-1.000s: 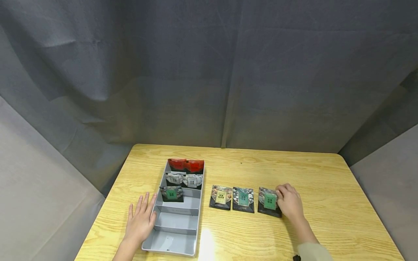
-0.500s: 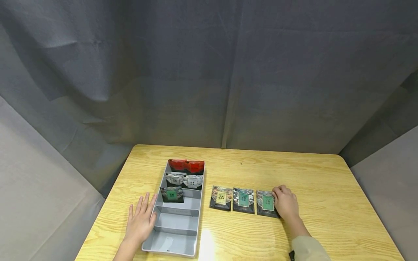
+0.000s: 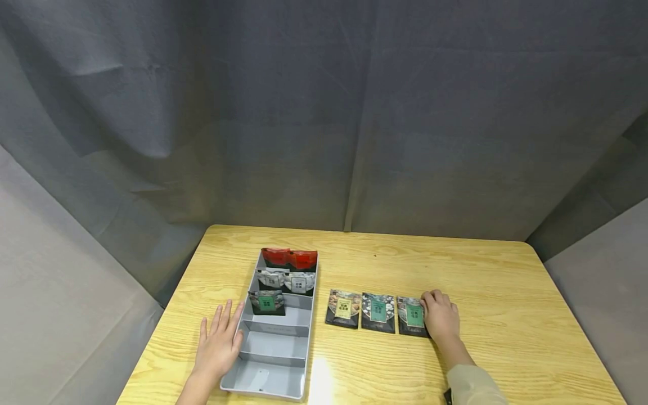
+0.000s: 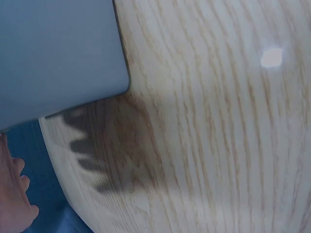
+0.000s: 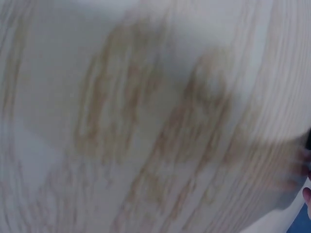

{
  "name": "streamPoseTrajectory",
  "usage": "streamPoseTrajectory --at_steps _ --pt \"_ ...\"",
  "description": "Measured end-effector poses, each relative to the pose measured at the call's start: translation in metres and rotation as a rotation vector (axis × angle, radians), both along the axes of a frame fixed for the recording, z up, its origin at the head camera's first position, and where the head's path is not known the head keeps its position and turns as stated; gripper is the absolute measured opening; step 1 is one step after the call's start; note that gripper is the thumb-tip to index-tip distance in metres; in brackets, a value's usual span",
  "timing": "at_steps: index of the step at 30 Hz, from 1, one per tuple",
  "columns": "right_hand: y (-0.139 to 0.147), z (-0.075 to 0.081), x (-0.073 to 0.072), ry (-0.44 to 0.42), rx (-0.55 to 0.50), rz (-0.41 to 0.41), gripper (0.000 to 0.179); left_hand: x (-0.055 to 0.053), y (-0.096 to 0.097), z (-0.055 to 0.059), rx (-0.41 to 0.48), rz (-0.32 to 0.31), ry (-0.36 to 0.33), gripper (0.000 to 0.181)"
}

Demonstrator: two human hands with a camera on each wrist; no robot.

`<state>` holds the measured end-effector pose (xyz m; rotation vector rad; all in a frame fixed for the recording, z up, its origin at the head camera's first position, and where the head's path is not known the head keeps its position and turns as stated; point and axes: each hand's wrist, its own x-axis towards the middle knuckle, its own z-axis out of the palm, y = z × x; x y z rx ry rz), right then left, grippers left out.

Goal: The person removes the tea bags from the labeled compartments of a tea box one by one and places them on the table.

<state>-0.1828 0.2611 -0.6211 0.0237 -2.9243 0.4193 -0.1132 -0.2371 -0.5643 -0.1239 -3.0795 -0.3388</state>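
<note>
With fingers spread, my left hand [image 3: 217, 344] lies alongside the left wall of a grey divided tray [image 3: 306, 365], thumb right at its edge. That hand also shows at the left wrist view's left edge, below the tray's corner [image 4: 104, 73]. My right hand [image 3: 441, 316] grips the right edge of a dark sachet with a green label [image 3: 411, 318], covering part of it. This sachet lies flat on the table, rightmost in a row with a teal-labelled sachet [image 3: 378, 312] and a yellow-labelled sachet [image 3: 342, 309]. The right wrist view shows mostly blurred table, with fingertips [image 5: 307, 196] at its right edge.
Red sachets [image 3: 302, 260] stand in the tray's rear compartment, white-labelled sachets [image 3: 300, 283] in the one before it. A single green-labelled sachet [image 3: 267, 302] leans in the third, at its left side. Dark curtains [image 3: 283, 140] hang behind the wooden table [image 3: 486, 270].
My right hand has moved a little to the left, bringing the green-labelled sachet closer to the teal-labelled one and straighter in the row. The left hand has stayed in place.
</note>
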Motion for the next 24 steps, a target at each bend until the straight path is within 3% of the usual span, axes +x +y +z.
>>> streamPoseTrajectory --at_steps 24 --pt "-0.002 -0.0006 -0.0012 0.006 -0.027 -0.027 0.016 0.0004 -0.0007 0.0006 0.01 0.005 -0.001 0.053"
